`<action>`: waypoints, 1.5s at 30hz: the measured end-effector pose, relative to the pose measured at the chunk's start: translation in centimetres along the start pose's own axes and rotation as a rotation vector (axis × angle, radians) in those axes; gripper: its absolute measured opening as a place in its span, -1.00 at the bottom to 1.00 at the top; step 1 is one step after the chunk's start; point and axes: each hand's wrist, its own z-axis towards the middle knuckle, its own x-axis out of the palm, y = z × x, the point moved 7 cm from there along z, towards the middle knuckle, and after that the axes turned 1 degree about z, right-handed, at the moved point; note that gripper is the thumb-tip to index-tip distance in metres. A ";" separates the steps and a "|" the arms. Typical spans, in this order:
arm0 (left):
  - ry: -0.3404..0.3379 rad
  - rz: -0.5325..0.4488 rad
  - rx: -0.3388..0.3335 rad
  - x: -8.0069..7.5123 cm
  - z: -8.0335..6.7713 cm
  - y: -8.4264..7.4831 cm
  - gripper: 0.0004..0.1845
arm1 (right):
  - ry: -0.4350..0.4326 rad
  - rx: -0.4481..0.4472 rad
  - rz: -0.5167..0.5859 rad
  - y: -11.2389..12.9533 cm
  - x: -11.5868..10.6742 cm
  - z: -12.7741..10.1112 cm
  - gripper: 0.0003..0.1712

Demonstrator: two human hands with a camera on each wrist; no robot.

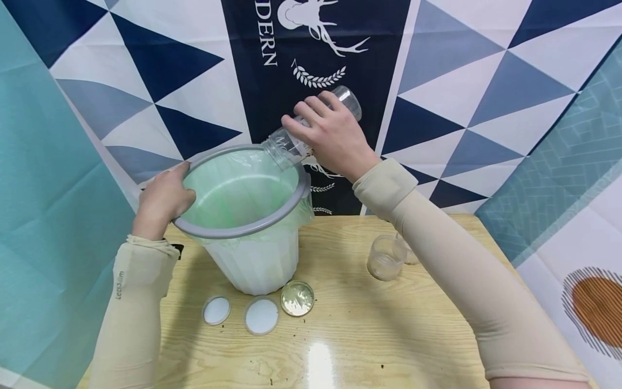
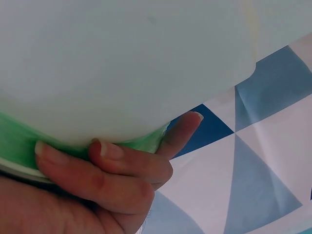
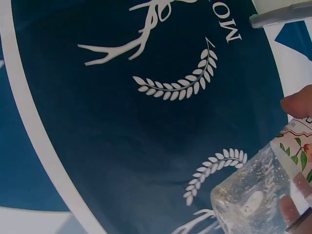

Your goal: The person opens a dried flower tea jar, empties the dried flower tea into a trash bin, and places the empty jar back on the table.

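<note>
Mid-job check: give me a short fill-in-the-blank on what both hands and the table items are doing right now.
1. The right hand tips a clear plastic jar mouth-down over the ____.
2. The left hand grips the white, green-lined bin by its grey ____.
3. ____ round lids lie on the wooden table.

Missing: bin; rim; Three

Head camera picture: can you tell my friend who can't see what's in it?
A person's right hand tips a clear jar mouth-down over a white bin lined with a green bag, while the left hand grips the bin's grey rim. Three round lids and another jar sit on the wooden table.
</note>
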 end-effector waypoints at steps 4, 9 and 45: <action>-0.018 0.006 0.012 0.0 -0.1 0.0 -0.20 | 0.015 0.062 0.052 -0.9 0.0 -0.6 -0.39; -0.029 -0.002 0.017 0.1 -0.2 -0.2 -0.24 | 0.026 0.162 0.136 -1.8 0.0 -1.3 -0.31; -0.410 -0.177 -0.019 -2.0 -3.1 -0.1 -0.31 | -0.087 0.731 0.643 -4.2 0.4 -10.0 0.05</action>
